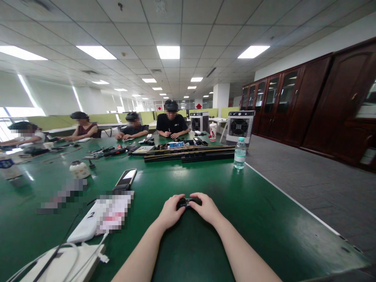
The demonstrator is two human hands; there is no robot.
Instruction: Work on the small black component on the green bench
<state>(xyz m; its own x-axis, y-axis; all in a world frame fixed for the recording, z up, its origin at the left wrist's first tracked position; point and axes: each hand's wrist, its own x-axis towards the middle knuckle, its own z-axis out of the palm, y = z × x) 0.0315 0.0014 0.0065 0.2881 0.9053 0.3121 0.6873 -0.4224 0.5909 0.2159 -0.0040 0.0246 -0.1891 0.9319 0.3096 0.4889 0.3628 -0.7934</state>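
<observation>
Both of my hands meet over the green table [258,211] and grip one small black object [188,202] between them. My left hand [170,210] has its fingers curled round the object's left end. My right hand [206,207] is closed on its right end. The hands cover most of the object, so I cannot make out what it is. Both forearms reach in from the bottom edge of the view.
A phone [126,178] and a white power bank [88,227] with cables lie to my left. A water bottle [240,153] stands ahead on the right, behind it long black rails [190,154]. Several people sit at the far end. The table's right edge drops to grey floor.
</observation>
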